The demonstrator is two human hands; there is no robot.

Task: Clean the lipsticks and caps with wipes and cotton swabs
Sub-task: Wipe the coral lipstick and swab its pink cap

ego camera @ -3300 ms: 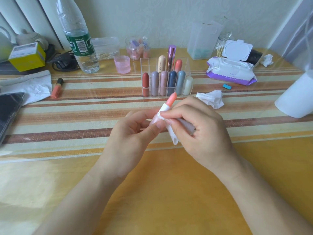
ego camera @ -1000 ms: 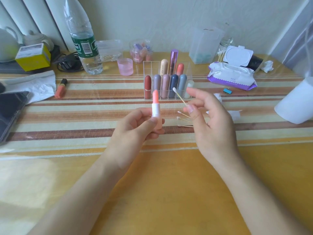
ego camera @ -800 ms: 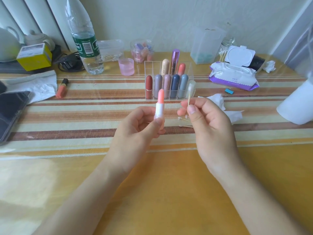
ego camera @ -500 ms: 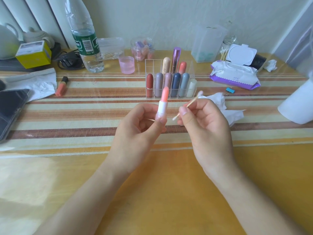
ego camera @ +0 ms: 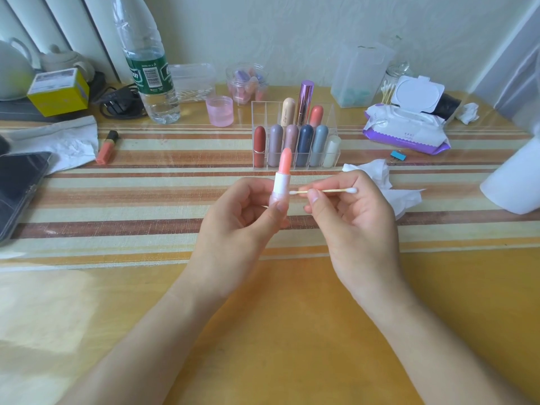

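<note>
My left hand [ego camera: 242,217] grips an uncapped lipstick [ego camera: 282,176] upright by its pale base; the peach bullet stands above a white collar. My right hand [ego camera: 353,217] pinches a cotton swab [ego camera: 324,191] held level, and its left tip touches the lipstick's white collar. A used white wipe [ego camera: 388,185] lies crumpled on the table just behind my right hand. A clear organizer [ego camera: 295,138] behind the hands holds several capped lipsticks.
An open pack of wipes [ego camera: 406,127] and a jar of swabs [ego camera: 393,83] sit at back right, a paper roll [ego camera: 514,182] at far right. A water bottle [ego camera: 147,62], pink cup [ego camera: 219,111], loose orange lipstick [ego camera: 107,147] and phone [ego camera: 17,188] lie left.
The wipe was put down and my right hand took up a cotton swab. The swab swung from upright to level, and its tip now meets the lipstick's collar.
</note>
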